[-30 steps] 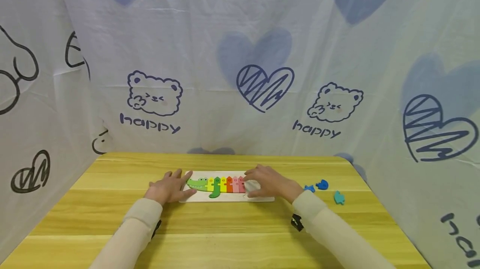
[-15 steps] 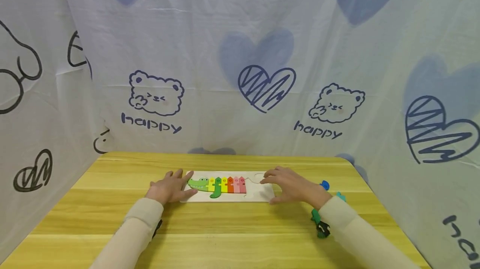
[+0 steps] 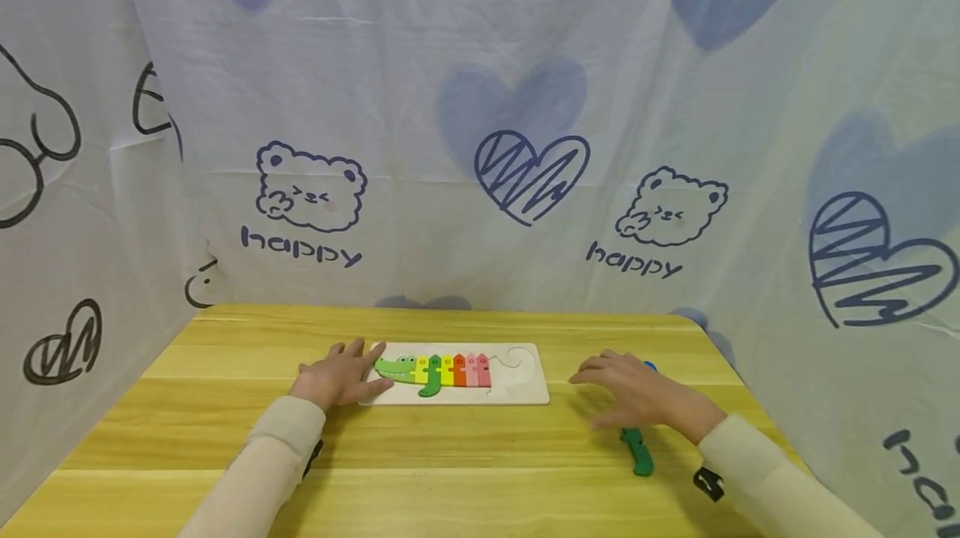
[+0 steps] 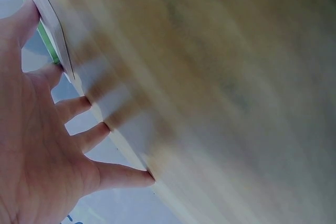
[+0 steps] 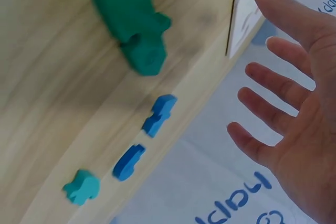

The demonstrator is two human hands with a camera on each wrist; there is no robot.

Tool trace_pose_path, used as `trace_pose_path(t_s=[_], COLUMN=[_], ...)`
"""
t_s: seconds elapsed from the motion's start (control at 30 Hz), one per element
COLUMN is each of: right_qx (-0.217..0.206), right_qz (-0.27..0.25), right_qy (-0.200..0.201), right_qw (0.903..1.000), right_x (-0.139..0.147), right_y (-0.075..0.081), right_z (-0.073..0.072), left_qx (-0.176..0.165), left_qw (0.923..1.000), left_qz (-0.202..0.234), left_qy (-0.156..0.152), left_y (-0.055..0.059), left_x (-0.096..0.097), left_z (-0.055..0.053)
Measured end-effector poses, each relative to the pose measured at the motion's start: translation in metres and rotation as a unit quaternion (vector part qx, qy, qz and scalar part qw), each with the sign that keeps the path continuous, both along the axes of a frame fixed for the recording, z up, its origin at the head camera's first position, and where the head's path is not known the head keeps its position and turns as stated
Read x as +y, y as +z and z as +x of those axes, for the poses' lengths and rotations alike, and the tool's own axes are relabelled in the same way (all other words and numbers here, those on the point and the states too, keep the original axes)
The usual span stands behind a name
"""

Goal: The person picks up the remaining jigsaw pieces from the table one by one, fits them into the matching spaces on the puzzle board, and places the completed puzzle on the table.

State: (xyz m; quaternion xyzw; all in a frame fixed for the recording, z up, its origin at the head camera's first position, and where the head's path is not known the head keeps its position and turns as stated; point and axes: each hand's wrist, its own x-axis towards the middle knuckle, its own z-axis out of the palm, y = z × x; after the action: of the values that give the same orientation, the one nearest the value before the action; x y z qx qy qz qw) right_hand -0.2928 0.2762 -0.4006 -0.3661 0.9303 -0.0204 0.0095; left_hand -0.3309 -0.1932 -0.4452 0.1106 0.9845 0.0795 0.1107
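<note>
A white puzzle board [image 3: 517,395] lies on the table with a crocodile picture on it. The green crocodile head [image 3: 396,368] and a row of yellow, green, orange and pink pieces [image 3: 453,370] fill its left and middle; an outlined recess shows at the right. My left hand [image 3: 341,376] rests with spread fingers at the board's left end, thumb and index on its edge. My right hand [image 3: 637,392] hovers right of the board, fingers spread, holding nothing. Below it lies a dark green puzzle piece [image 3: 639,453], seen large in the right wrist view.
Beyond the right hand lie two blue puzzle pieces [image 5: 159,115] and a teal puzzle piece [image 5: 82,187], mostly hidden in the head view. A white printed curtain [image 3: 420,271] stands behind the wooden table [image 3: 450,471] and along both sides.
My right hand has moved right, from the board's pink pieces to beyond its right end, uncovering the recess and the dark green piece. My left hand has stayed on the board.
</note>
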Motion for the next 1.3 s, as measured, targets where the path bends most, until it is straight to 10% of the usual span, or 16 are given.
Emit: trace_pose_path(t_s=[1.3], right_qx=[-0.034], right_qz=[-0.018], right_qy=[0.053], right_qw=[0.9979], right_x=[0.063], right_y=[-0.025], right_z=[0.029], left_qx=[-0.004], left_qw=[1.0000], left_qz=[-0.005], left_qy=[-0.002], left_y=[0.000], left_x=[-0.001], left_z=[-0.001])
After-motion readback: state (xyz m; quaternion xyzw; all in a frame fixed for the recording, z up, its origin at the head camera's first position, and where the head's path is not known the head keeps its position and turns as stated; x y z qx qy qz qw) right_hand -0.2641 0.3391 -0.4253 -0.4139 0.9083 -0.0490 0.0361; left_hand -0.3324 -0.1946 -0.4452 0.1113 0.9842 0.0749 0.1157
